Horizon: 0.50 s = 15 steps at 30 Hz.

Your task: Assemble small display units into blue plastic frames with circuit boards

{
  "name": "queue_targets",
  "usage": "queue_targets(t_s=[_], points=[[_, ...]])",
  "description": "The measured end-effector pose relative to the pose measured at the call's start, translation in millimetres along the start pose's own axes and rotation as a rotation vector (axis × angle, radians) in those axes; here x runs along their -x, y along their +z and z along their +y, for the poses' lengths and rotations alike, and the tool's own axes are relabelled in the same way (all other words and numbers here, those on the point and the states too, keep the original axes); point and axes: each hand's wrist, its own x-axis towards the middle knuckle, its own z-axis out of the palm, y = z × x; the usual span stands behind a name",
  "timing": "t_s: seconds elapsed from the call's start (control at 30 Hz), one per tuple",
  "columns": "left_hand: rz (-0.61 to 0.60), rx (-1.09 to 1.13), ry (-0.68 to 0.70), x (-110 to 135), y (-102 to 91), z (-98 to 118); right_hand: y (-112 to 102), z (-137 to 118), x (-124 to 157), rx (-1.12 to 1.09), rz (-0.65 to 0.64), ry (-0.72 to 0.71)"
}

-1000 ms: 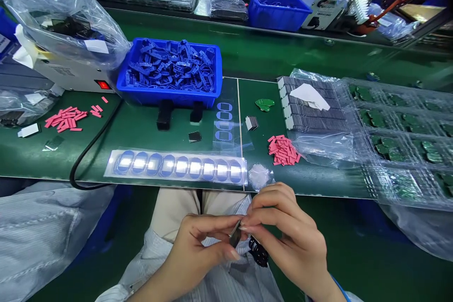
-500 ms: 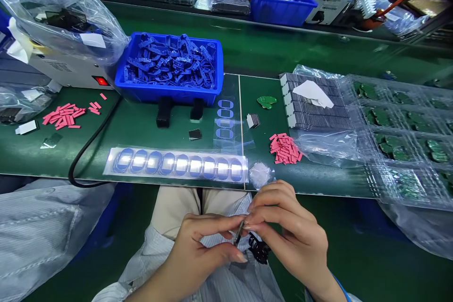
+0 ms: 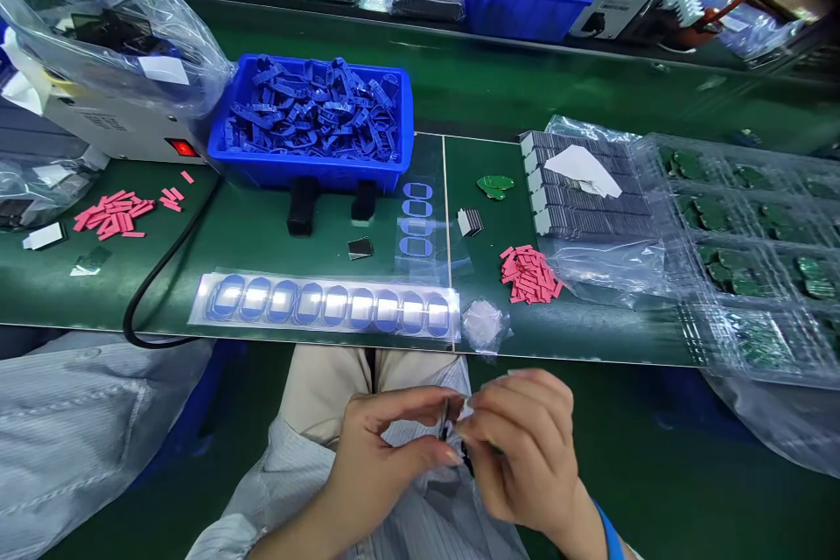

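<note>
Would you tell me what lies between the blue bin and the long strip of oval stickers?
In the head view, two black blocks by the blue bin and a small dark square nearer the strip.

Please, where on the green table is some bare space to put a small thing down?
Bare mat lies between the black cable and the two black blocks under the blue bin, above the strip of blue ovals. The far green belt is also open. The right side is crowded: pink pile, bagged grey parts, clear trays.
</note>
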Motion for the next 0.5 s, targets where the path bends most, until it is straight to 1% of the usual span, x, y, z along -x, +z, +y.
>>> queue_targets(t_s=[0.03,0.07,0.1,0.17,0.23,0.27,0.3,0.4,0.43,0.5], points=[[0.034,0.031,-0.008,-1,1.0,-4,0,0,4,0.051,0.018,-0.038],[0.066,0.049,-0.01,-3,1.7,-7,-1,1,9,0.062,0.03,-0.032],[0.093,0.052,-0.009,-4,2.0,-10,-1,4,13,0.044,0.04,0.026],[0.12,0.032,0.008,-8,1.8,-12,-1,17,19,0.032,0.049,0.247],[0.105,0.002,0.028,-11,1.3,-11,3,37,23,0.106,0.038,0.445],[0.091,-0.019,0.036,-13,1.1,-10,7,48,24,0.17,0.028,0.501],[0.08,-0.047,0.047,-13,1.0,-8,11,57,25,0.235,0.024,0.523],[0.065,-0.154,0.114,-13,0.8,-3,21,74,29,0.388,0.067,0.517],[0.067,-0.194,0.151,-13,0.5,-1,23,76,31,0.418,0.069,0.477],[0.081,-0.273,0.239,-12,-0.6,1,22,74,34,0.436,0.013,0.324]])
